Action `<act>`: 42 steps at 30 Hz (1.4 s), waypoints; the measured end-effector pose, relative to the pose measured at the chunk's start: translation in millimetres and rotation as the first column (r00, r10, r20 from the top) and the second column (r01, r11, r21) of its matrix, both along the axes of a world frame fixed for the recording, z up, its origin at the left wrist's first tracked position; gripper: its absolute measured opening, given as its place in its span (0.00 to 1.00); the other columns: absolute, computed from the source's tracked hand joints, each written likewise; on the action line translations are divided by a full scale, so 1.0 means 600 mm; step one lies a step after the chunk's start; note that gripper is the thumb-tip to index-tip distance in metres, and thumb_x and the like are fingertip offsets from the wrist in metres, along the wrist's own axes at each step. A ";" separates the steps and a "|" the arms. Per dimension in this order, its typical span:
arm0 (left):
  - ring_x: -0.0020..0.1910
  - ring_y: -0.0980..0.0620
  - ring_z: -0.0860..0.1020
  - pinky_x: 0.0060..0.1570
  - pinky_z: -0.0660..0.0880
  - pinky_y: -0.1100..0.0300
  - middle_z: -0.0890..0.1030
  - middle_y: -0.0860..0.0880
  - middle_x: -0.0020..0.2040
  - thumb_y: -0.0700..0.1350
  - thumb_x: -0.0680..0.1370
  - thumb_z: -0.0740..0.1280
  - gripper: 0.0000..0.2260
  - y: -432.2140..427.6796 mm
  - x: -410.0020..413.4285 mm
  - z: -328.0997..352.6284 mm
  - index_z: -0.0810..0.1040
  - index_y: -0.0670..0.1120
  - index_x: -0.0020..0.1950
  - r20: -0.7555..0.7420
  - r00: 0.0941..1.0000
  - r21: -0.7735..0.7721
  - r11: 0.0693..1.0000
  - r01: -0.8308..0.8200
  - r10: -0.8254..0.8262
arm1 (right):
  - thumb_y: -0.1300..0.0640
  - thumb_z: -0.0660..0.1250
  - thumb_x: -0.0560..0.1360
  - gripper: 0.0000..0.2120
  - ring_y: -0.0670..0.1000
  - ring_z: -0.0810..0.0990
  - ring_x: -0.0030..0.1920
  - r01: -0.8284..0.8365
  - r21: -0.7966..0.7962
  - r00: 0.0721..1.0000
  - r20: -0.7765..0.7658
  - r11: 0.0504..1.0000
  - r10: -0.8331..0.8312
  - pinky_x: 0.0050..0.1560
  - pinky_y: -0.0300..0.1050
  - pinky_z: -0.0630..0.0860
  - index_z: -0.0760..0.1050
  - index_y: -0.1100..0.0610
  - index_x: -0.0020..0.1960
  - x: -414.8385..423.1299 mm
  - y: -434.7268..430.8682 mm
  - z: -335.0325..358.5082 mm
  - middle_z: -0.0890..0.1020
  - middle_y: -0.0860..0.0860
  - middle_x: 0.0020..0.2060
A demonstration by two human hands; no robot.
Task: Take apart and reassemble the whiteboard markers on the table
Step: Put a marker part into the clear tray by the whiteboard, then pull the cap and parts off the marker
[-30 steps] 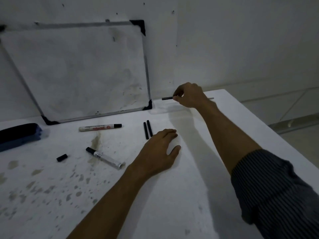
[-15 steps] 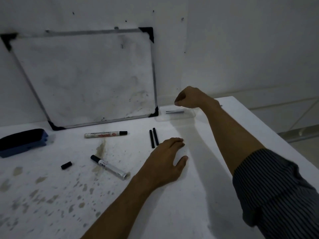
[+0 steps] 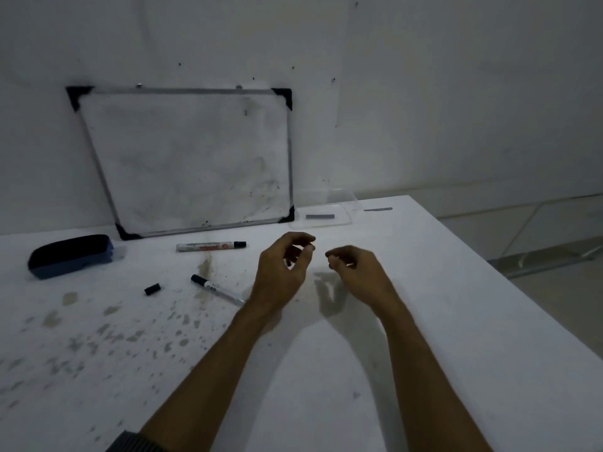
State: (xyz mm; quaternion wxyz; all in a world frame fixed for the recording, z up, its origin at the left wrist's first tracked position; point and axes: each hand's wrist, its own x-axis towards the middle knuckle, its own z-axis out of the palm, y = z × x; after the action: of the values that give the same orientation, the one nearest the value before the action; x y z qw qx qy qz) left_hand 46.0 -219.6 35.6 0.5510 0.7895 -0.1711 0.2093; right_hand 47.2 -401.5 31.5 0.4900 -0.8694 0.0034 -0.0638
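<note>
My left hand hovers curled over the spot where two black ink sticks lay. A dark bit shows between thumb and fingers; whether it is gripped is unclear. My right hand is beside it, fingers curled in, with nothing visible in it. One capped marker lies below the whiteboard. A second marker lies at an angle left of my left hand. A loose black cap sits further left. One grey stick lies in a clear tray, another behind it.
A small whiteboard leans on the wall at the back. A dark blue eraser lies at the far left. The white table is stained on its left half, and its right edge runs diagonally down to the right.
My right hand let go of the stick in the clear tray and drew back beside my left hand. My left hand lifted off the table and curled over the black sticks. The view tilted up.
</note>
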 end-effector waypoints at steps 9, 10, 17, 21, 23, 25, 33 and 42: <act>0.61 0.60 0.73 0.64 0.66 0.62 0.80 0.54 0.63 0.46 0.75 0.70 0.18 0.238 -0.063 -0.028 0.79 0.52 0.65 0.024 1.000 0.482 0.876 -0.005 -0.007 | 0.54 0.69 0.80 0.07 0.50 0.82 0.44 0.187 0.017 0.981 0.051 0.982 -0.188 0.42 0.38 0.79 0.82 0.54 0.56 -0.006 0.137 -0.023 0.84 0.50 0.46; 0.64 0.59 0.71 0.67 0.65 0.59 0.79 0.53 0.65 0.47 0.74 0.70 0.21 0.256 -0.069 -0.037 0.78 0.52 0.67 0.029 1.000 0.532 0.847 -0.012 -0.004 | 0.55 0.69 0.79 0.05 0.51 0.82 0.42 0.259 0.065 0.963 0.064 0.964 -0.263 0.38 0.35 0.78 0.81 0.54 0.54 -0.003 0.152 -0.024 0.83 0.50 0.44; 0.68 0.53 0.73 0.71 0.58 0.60 0.81 0.55 0.64 0.53 0.78 0.68 0.15 0.259 -0.052 -0.067 0.82 0.54 0.64 0.119 0.992 0.677 0.735 -0.044 -0.050 | 0.47 0.72 0.76 0.12 0.50 0.81 0.43 0.314 -0.120 0.947 0.106 0.942 -0.302 0.47 0.44 0.76 0.80 0.51 0.57 0.017 0.188 -0.045 0.84 0.50 0.46; 0.62 0.52 0.77 0.67 0.62 0.59 0.84 0.54 0.57 0.54 0.81 0.67 0.12 0.261 -0.040 -0.078 0.84 0.52 0.60 0.192 0.981 0.659 0.745 -0.101 -0.037 | 0.45 0.74 0.74 0.14 0.50 0.82 0.42 0.355 -0.112 0.935 0.071 0.928 -0.349 0.43 0.42 0.74 0.80 0.49 0.56 0.025 0.189 -0.039 0.84 0.48 0.44; 0.57 0.50 0.79 0.64 0.69 0.54 0.85 0.52 0.54 0.52 0.82 0.66 0.12 0.258 -0.040 -0.075 0.84 0.49 0.60 0.264 0.964 0.625 0.765 -0.156 -0.019 | 0.43 0.74 0.73 0.14 0.50 0.83 0.42 0.396 -0.077 0.918 0.051 0.915 -0.394 0.42 0.44 0.77 0.82 0.48 0.55 0.031 0.196 -0.034 0.84 0.47 0.44; 0.51 0.50 0.80 0.56 0.74 0.52 0.85 0.49 0.52 0.51 0.83 0.66 0.13 0.256 -0.043 -0.070 0.84 0.46 0.60 0.327 0.945 0.547 0.809 -0.216 0.032 | 0.43 0.75 0.73 0.14 0.50 0.81 0.41 0.420 -0.093 0.907 0.066 0.903 -0.415 0.42 0.43 0.75 0.82 0.49 0.54 0.035 0.202 -0.032 0.83 0.48 0.44; 0.37 0.56 0.79 0.37 0.76 0.67 0.83 0.50 0.48 0.54 0.83 0.66 0.16 0.260 -0.045 -0.062 0.85 0.45 0.62 0.302 0.940 0.417 0.865 -0.280 0.158 | 0.49 0.74 0.75 0.13 0.56 0.85 0.50 0.447 -0.201 0.894 0.101 0.871 -0.436 0.47 0.44 0.77 0.86 0.52 0.57 0.038 0.212 -0.038 0.86 0.53 0.53; 0.31 0.53 0.81 0.31 0.81 0.56 0.85 0.54 0.46 0.54 0.80 0.72 0.13 0.264 -0.063 -0.033 0.86 0.51 0.61 -0.157 0.978 -0.046 0.988 -0.147 0.139 | 0.48 0.73 0.78 0.08 0.48 0.81 0.49 0.190 0.239 0.964 0.136 0.952 -0.226 0.48 0.38 0.75 0.84 0.49 0.54 -0.019 0.231 -0.028 0.82 0.46 0.51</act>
State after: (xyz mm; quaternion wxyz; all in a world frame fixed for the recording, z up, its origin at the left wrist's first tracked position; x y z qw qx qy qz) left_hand 8.5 -61.2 15.6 0.5684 0.7975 -0.0647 0.1917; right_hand 35.8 -263.2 14.8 0.5740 -0.7952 0.0625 -0.1850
